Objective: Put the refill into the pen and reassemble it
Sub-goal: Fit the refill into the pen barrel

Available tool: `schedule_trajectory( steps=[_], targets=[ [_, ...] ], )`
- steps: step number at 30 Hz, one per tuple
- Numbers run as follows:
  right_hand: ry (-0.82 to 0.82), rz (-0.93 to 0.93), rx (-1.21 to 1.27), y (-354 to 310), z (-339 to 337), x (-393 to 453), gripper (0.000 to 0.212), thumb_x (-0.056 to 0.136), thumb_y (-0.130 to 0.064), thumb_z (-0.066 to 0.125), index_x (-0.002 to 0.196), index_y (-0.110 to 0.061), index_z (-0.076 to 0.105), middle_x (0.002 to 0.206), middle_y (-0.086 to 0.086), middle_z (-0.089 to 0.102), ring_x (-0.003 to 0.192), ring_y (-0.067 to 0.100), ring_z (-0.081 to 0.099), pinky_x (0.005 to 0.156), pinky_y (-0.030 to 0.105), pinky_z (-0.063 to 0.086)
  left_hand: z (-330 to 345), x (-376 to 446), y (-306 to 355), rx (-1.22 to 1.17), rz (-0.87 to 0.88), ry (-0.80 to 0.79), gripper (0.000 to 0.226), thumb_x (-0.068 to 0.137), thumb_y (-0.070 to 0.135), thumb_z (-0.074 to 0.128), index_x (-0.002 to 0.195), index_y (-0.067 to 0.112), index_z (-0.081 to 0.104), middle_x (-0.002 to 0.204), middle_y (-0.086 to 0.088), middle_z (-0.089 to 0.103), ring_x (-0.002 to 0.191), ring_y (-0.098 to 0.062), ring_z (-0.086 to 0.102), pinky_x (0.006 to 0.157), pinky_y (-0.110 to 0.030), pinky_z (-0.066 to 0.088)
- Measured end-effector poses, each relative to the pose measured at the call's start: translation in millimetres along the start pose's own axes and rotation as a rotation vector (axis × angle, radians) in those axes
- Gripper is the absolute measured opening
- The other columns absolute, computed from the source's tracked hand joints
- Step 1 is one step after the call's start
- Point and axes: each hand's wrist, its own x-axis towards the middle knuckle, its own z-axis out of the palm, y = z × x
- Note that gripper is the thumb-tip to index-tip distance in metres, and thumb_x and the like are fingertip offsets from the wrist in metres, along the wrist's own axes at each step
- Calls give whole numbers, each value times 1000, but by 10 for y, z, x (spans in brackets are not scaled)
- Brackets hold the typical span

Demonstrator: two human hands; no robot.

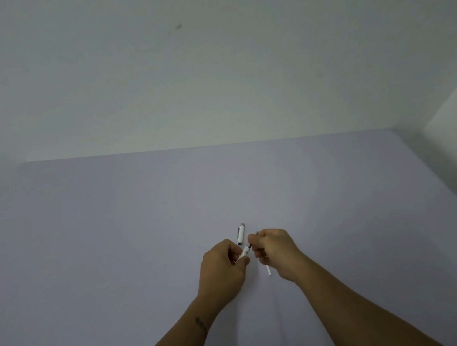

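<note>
Head view. Pale lilac table [116, 241], white wall behind. Both hands meet over the near centre of the table. Left hand [224, 266] curled, fingers pinching a short white pen piece [244, 252] that angles up toward the right hand. Right hand [275, 249] closed around the thin white refill [268, 271]; its lower end sticks out below the palm, dark tip showing above the fingers. White cap section with clip [241, 234] lies on the table just beyond the hands, untouched.
</note>
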Motion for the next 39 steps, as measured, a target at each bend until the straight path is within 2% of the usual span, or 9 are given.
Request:
schedule_trajectory(
  steps=[6,10,13,16,20,27,32,37,39],
  targets=[
    [-32,0,3,26,-154,-42,17,94,-5,60,81,-1,71,68,9,62,60,16,54,62,27,51,28,20,64,-44,-39,-118,14,83,18,72,73,26,66,61,10,61,46,-1,50,50,-8,36],
    [-92,19,2,-48,-243,-43,18,96,-5,57,88,-3,74,75,9,65,67,17,56,65,28,53,52,45,110,-95,-57,-133,10,84,19,71,76,23,68,63,7,62,50,-4,51,52,-10,39],
    [-139,78,59,-72,-300,-38,12,94,-10,62,94,-3,72,80,10,64,71,19,57,65,30,53,61,50,116,-107,-56,-121,13,84,19,72,74,25,66,63,6,62,51,-6,50,53,-12,40],
    [-103,119,49,-44,-264,-45,16,91,-18,68,89,-3,68,74,9,62,67,19,57,61,29,53,66,34,97,-99,-59,-110,13,83,19,73,74,24,65,65,3,63,53,-8,51,55,-14,41],
    [-25,65,66,-18,-162,-22,13,92,-10,65,84,-1,69,71,10,62,61,17,57,58,26,53,34,26,81,-109,-68,-110,13,83,17,73,74,23,66,65,3,63,53,-8,51,56,-16,43],
    [-123,27,60,-85,-71,-48,28,99,-5,51,87,-10,75,79,3,71,83,19,62,71,31,54,-81,67,60,-158,-106,-112,10,86,15,69,77,19,71,69,-3,67,57,-12,55,55,-20,46],
    [-148,25,3,-125,-90,-57,17,95,-15,61,86,-12,75,81,3,69,81,20,59,72,32,53,-93,61,67,-218,-144,-157,10,88,17,66,82,14,73,67,0,66,55,-9,55,54,-20,46],
    [-54,-24,-98,-141,-94,-49,19,91,-20,66,75,-9,68,81,8,63,74,18,57,66,29,53,-97,88,121,-266,-138,-185,10,86,19,68,79,14,74,61,4,58,46,-1,49,43,-8,40],
    [-40,-35,-93,-145,-101,-51,17,91,-19,66,79,-7,69,84,9,63,76,18,57,67,29,53,-109,92,128,-297,-143,-216,11,86,18,68,79,13,75,63,1,59,53,-6,51,50,-13,45]
  ],
)
